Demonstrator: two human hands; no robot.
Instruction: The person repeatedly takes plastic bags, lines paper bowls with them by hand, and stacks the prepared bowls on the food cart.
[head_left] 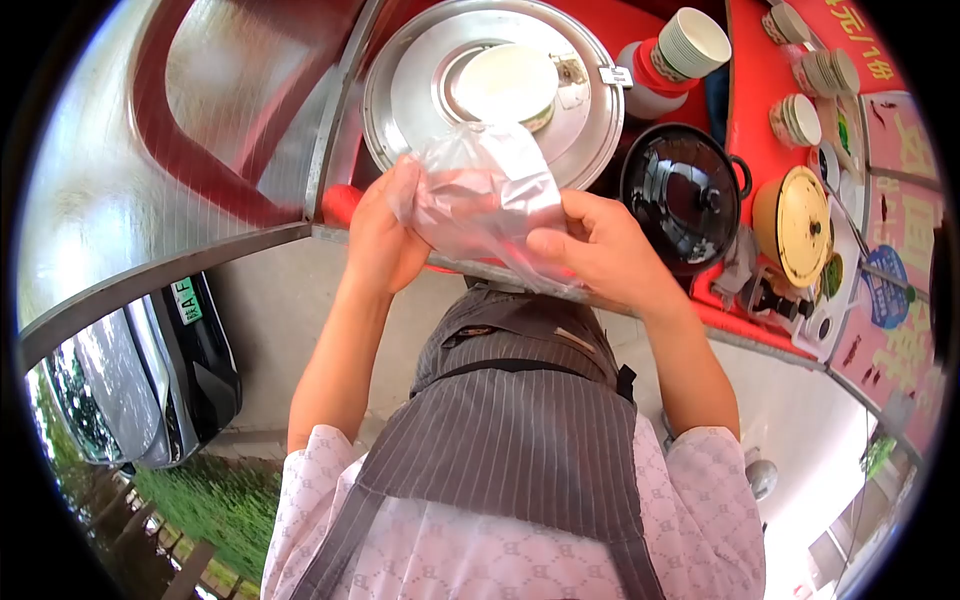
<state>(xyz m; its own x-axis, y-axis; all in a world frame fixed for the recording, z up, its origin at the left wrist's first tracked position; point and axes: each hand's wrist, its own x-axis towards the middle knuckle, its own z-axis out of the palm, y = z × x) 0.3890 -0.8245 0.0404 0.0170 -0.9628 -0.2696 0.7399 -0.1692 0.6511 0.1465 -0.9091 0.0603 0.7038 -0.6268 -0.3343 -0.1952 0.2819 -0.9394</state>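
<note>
A clear, crinkled plastic bag [485,195] is stretched between my two hands, in front of my apron. My left hand [388,225] grips its left edge, fingers bent behind the plastic. On the other side my right hand [610,245] pinches the bag's right edge, thumb in front. Just beyond the bag, a stack of pale paper bowls [507,82] stands on a large round metal lid [410,85]. Whether anything lies inside the bag cannot be made out.
Right of the lid are a black lidded pot [680,195], a yellow lidded pot [792,225] and stacked paper cups [690,45] on a red counter [750,140]. A metal frame bar [165,268] runs at left, with a parked car [140,370] below.
</note>
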